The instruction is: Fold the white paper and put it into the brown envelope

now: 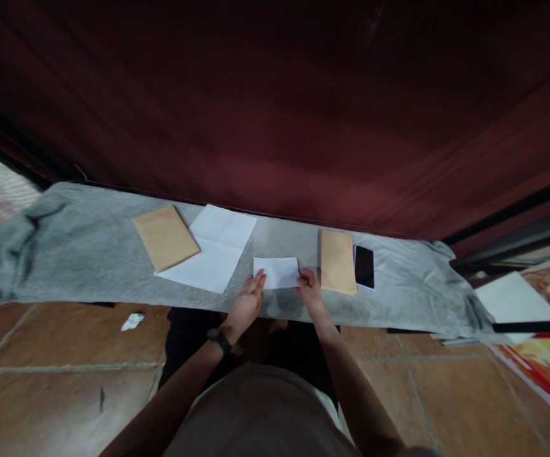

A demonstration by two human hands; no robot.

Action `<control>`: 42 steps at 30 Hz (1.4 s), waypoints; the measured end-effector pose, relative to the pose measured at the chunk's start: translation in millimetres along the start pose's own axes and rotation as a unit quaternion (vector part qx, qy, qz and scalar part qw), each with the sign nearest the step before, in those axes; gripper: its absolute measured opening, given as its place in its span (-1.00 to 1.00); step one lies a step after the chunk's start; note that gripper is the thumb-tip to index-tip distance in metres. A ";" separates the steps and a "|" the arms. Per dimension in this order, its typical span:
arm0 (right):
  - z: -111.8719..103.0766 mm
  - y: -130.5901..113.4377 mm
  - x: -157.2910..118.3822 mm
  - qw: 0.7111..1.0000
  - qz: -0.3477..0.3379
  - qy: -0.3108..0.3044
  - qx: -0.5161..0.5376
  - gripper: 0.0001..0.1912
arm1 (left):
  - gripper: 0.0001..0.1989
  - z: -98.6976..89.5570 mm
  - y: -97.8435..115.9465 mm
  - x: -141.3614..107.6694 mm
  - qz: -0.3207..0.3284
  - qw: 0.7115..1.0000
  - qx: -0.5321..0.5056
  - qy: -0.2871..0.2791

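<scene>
A folded white sheet of paper (279,273) lies on the grey cloth in front of me. My left hand (250,298), with a dark watch on its wrist, rests its outstretched fingers on the paper's left end. At the right end my right hand (309,285) has its fingers bent in and closed on the edge. Left of the folded sheet, larger white sheets (220,251) with a crease lie partly under a brown envelope (166,238). On the right sits a small stack of brown envelopes (337,261).
A dark-screened phone (365,266) is beside the envelope stack. Grey cloth (98,254) covers the narrow bench, and a dark red surface (275,139) rises behind it. A crumpled white scrap (132,321) lies on the tiled floor (60,406).
</scene>
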State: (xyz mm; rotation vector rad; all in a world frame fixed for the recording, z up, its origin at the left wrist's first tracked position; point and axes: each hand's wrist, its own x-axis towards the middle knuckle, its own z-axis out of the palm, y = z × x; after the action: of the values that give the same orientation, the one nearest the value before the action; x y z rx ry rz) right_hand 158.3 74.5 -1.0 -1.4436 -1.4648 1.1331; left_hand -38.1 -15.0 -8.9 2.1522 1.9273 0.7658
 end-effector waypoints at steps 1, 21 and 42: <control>-0.4 0.8 -3.1 0.999 -0.024 0.015 -0.046 -0.57 | -0.44 1.2 -0.9 -0.6 0.008 1.000 0.016 -0.006; 33.6 14.1 -26.8 0.842 -0.289 -0.008 -0.455 -0.38 | -0.51 -18.5 5.1 -12.7 -0.008 0.990 0.138 0.005; 34.6 18.4 -26.0 0.849 -0.290 -0.009 -0.442 -0.36 | -0.71 -149.4 -149.9 -17.8 -0.194 0.951 0.240 -0.023</control>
State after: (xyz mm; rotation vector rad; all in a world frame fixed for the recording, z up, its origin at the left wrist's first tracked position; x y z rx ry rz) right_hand 132.6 45.3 -27.5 -1.3452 -2.3822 0.0451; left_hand -240.8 -40.6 48.8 1.8700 2.6052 0.1837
